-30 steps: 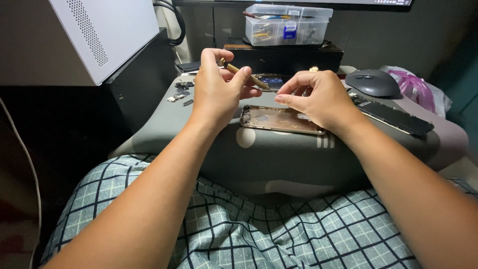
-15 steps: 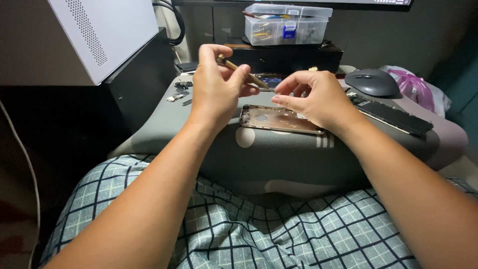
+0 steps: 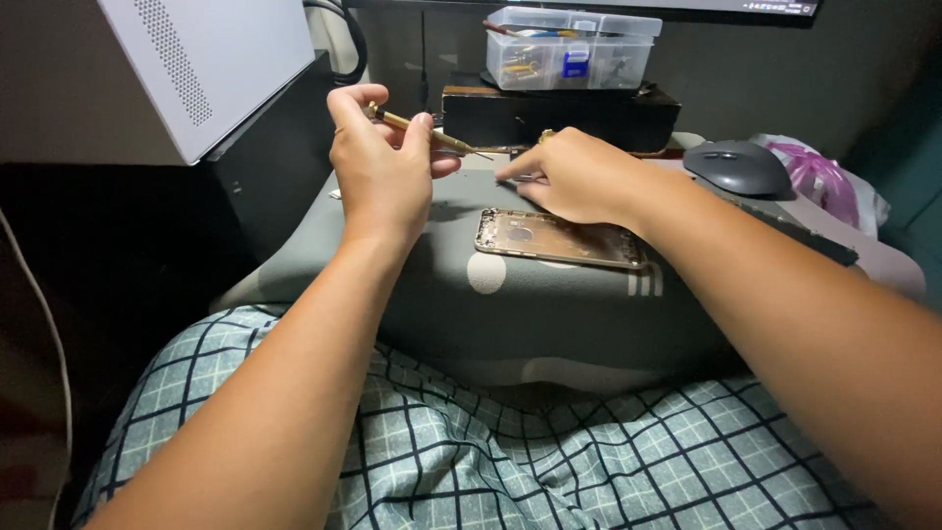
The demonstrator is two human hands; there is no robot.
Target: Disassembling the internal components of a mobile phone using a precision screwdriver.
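The phone shell (image 3: 559,238) lies flat on the grey cushion (image 3: 442,294), near the lap. It looks thin and easy to bend, so hold its edges. The left hand (image 3: 383,162) pinches a thin screwdriver (image 3: 424,131). The right hand (image 3: 579,177) presses fingertips together just behind the shell. Farther back sit a mouse (image 3: 738,167) and a clear box (image 3: 574,47).

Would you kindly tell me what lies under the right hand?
The right hand rests its fingertips on the grey pad, just behind the open phone shell. Whatever small part sits beneath the fingers is covered.
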